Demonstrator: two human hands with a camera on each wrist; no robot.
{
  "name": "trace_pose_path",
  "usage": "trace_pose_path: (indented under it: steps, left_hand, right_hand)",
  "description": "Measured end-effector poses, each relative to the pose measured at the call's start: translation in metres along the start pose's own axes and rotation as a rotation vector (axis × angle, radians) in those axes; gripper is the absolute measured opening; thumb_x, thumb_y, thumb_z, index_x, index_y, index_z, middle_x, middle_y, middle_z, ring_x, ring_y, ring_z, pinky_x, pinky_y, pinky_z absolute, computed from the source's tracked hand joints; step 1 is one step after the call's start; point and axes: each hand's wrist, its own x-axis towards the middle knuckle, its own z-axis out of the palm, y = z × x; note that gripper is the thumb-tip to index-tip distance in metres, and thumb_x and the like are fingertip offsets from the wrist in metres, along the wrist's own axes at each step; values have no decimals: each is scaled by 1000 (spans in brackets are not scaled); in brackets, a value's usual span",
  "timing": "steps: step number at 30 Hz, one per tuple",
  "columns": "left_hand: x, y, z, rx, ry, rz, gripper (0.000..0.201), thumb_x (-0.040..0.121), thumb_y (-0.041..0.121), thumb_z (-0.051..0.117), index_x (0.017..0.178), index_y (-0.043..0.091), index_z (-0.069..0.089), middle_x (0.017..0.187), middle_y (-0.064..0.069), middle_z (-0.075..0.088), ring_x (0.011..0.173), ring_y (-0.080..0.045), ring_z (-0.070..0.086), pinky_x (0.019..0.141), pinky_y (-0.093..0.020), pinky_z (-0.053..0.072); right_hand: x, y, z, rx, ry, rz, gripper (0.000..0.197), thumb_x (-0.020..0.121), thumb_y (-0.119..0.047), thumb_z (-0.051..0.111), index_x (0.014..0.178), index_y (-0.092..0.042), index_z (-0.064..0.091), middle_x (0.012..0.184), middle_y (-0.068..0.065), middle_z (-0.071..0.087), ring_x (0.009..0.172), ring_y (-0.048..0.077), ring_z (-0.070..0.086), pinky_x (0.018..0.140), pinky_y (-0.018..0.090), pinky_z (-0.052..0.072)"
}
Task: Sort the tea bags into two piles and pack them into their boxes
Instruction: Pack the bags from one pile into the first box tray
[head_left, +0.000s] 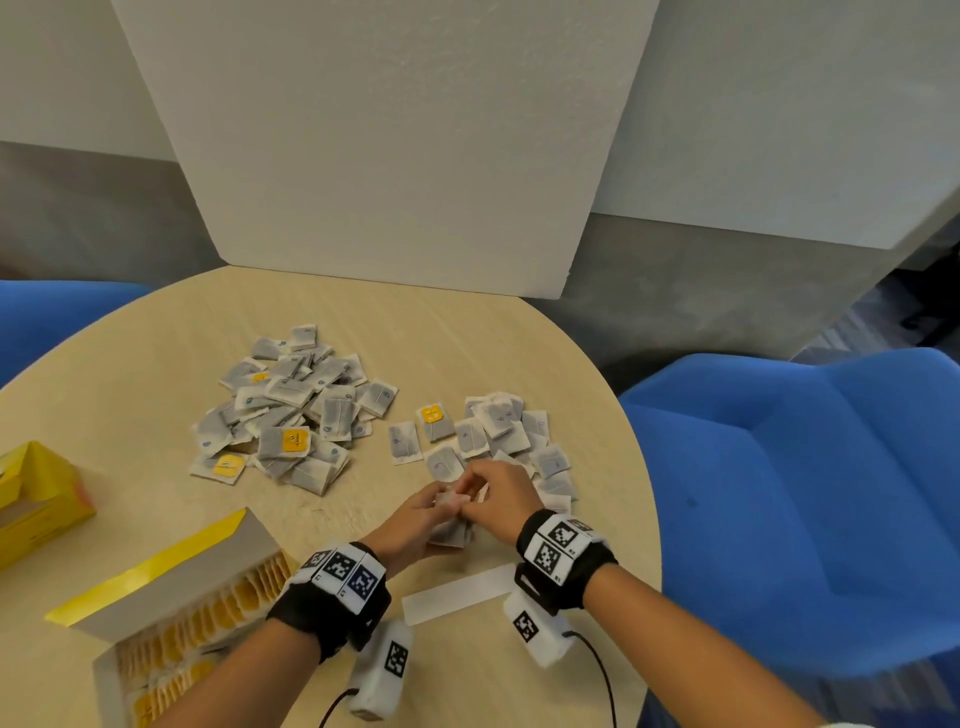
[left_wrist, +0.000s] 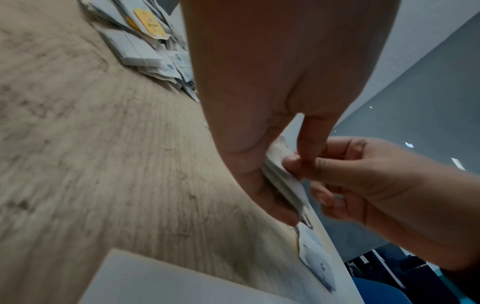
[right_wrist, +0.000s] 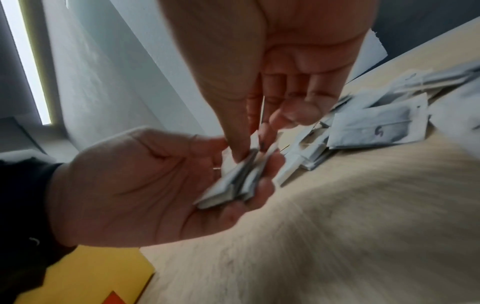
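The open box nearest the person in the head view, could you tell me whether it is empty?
No: the open box at the near left of the table shows rows of yellow-tagged tea bags standing inside it.

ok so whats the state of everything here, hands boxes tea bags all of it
left hand: grips a small stack of tea bags, held on edge
right hand: pinches the top of that stack
left pile: loose heap on the table, a few yellow tags showing
right pile: loose, spread beside the hands
near box: open, lid up, partly filled with rows of bags
yellow box: open, contents not visible
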Motion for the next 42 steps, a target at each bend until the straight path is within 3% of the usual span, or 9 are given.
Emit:
trace_pose_path:
  steps: [3,6,11,17,20,25,31,36,42]
  left_hand:
    - [0,-3,-6,-19,-30,-22,42,92,-12,40,120,19,47,103,-12,60,91,-21,62,75,-34,55]
    - [-1,-2,-10,32,-15,-10,46,92,-12,42,126,19,42,100,-10,61,87,-19,63,73,-32,56]
    - [1,1,-13,58,73,3,41,94,-4,47,130,16,41,107,-15,57,87,-22,62,69,-33,58]
    - [-1,-3,-16,76,145,-36,35,96,2,48,128,13,44,111,-18,54,90,-25,60,59,-32,60]
    - [-4,-3,-16,75,148,-40,32,96,4,49,126,13,43,109,-16,54,87,-23,60,60,-32,60]
    - [-6,1,-17,81,125,-20,39,92,-8,47,123,15,41,120,-21,50,93,-23,58,60,-27,59]
    - [-1,9,-12,2,121,-22,37,93,-8,39,125,10,42,118,-18,55,105,-26,58,87,-39,52]
    - [-5,15,-3,-59,127,-38,34,95,6,32,124,3,49,107,-15,60,87,-22,62,70,-28,56]
    - [-12,15,-3,54,33,-66,37,86,-8,32,118,1,48,96,-15,58,79,-23,60,70,-32,55]
  right_hand:
    - [4,6,-9,-34,60,31,12,82,-23,69,81,-19,58,79,-2,60,73,13,55,63,20,42]
    - [19,23,-37,-102,181,167,11,88,-22,61,96,-14,59,99,5,61,89,19,58,77,30,48]
    - [38,61,-68,-293,153,578,55,86,-30,64,132,-10,42,133,15,44,120,33,47,97,41,44]
    - [42,72,-63,-252,133,665,63,73,-42,77,122,-9,56,127,13,54,115,32,53,97,38,45]
    - [39,75,-59,-174,152,650,54,67,-42,81,106,-12,60,112,9,60,102,29,58,91,40,50]
    - [30,57,-63,-87,224,543,25,85,-19,63,106,-7,54,104,11,60,89,27,55,75,32,45]
    - [7,14,-51,41,169,225,15,95,-11,47,103,-13,59,100,9,62,90,26,62,79,38,51]
    - [-7,-17,-23,48,-207,88,19,96,-5,47,111,-2,59,106,14,58,66,19,62,63,31,54]
    - [-7,-22,-1,-49,-127,-2,20,81,-14,68,98,-21,59,86,-1,57,75,13,55,66,24,47]
